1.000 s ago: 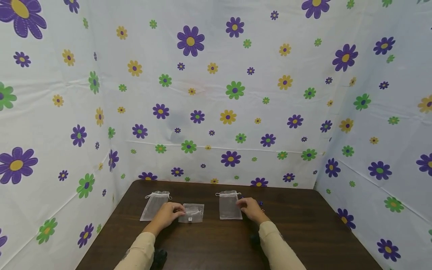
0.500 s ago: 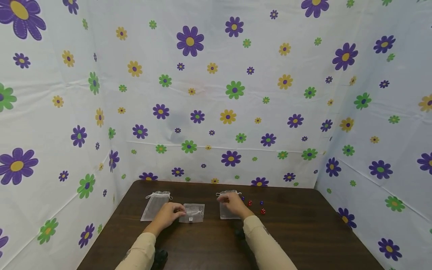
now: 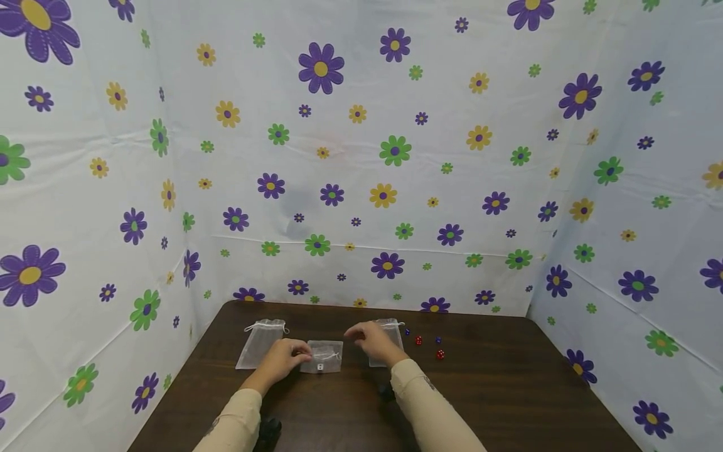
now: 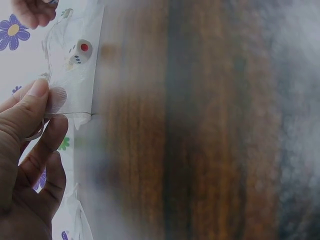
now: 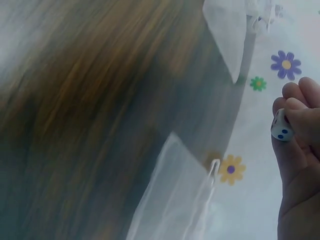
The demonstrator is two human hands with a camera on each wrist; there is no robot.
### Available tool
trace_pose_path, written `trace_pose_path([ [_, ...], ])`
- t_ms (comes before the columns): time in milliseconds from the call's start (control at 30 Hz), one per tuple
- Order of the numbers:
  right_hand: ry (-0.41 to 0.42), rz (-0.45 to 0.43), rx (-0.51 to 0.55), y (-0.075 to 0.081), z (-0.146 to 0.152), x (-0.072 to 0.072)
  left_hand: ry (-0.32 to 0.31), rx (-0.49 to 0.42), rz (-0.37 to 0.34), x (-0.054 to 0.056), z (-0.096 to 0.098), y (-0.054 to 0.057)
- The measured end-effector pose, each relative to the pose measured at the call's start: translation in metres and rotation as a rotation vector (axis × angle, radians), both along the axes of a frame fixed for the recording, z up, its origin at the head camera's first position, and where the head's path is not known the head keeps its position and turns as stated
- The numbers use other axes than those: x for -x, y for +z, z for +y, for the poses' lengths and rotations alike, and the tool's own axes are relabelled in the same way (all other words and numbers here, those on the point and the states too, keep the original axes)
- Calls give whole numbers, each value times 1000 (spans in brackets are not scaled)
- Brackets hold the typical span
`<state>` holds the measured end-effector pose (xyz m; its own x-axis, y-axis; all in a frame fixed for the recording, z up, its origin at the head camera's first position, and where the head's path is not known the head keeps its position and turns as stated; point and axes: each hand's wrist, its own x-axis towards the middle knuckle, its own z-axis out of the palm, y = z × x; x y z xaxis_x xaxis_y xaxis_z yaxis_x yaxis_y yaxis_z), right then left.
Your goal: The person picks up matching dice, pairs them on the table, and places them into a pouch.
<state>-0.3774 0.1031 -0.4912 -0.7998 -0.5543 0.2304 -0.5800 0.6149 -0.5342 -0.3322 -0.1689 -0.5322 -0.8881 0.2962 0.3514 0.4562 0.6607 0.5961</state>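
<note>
My left hand pinches the edge of a small sheer drawstring pouch between thumb and forefinger. Inside that pouch shows a white die with a red pip and dark pips. Between thumb and finger of my right hand is a second white die with blue pips, seen in the right wrist view. That hand hovers just right of the middle pouch, over the left side of another sheer pouch, which it partly covers.
A third sheer pouch lies flat left of my left hand. On the right of the brown table, two red dice and two blue dice lie loose. A flowered white cloth walls the back and sides.
My right hand has moved left from beside the loose dice, across the right pouch, toward the middle pouch. The red and blue dice are now uncovered. My left hand stays put.
</note>
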Motion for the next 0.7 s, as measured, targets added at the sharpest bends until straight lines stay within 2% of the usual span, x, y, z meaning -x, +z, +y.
trace_pose_path([
  [133,35,6,13,4,-10,0,-6,0,13,1,0,0],
  [367,46,34,41,12,-26,0,-36,-20,27,0,-2,1],
  [533,84,82,84,18,-38,-1,-33,-8,18,2,-2,-1],
  [700,96,77,146,26,-50,-6,-30,-1,27,3,-2,-2],
])
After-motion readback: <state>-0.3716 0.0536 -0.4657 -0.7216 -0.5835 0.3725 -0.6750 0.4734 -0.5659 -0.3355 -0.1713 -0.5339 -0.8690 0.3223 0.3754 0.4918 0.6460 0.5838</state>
